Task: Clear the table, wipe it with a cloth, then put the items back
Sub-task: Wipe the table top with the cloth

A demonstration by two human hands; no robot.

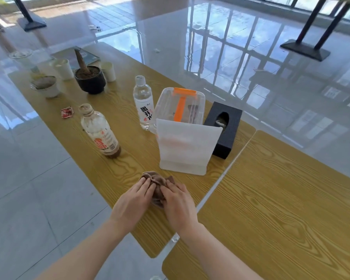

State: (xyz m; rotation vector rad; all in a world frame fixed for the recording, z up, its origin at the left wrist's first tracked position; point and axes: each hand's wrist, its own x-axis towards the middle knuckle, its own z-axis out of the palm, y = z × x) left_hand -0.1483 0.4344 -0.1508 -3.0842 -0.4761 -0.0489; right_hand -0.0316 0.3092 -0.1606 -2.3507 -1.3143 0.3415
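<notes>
A crumpled brown cloth (pixel 157 181) lies on the wooden table (pixel 129 110) near its front edge. My left hand (pixel 133 201) and my right hand (pixel 177 203) both grip the cloth from either side. Behind the cloth stands a clear storage box (pixel 181 106) with an orange latch, its frosted lid (pixel 187 146) leaning upright against it. A clear water bottle (pixel 143 102) and a nearly empty bottle with a brown rest (pixel 100 132) stand to the left. A black tissue box (pixel 223 128) lies right of the storage box.
At the far end stand a black plant pot (pixel 90 79), white paper cups (pixel 66 68), a white bowl (pixel 46 85), a plastic cup (pixel 23 57) and a book (pixel 89 55). A red wrapper (pixel 67 112) lies near the left edge. A second wooden table (pixel 281 199) adjoins on the right.
</notes>
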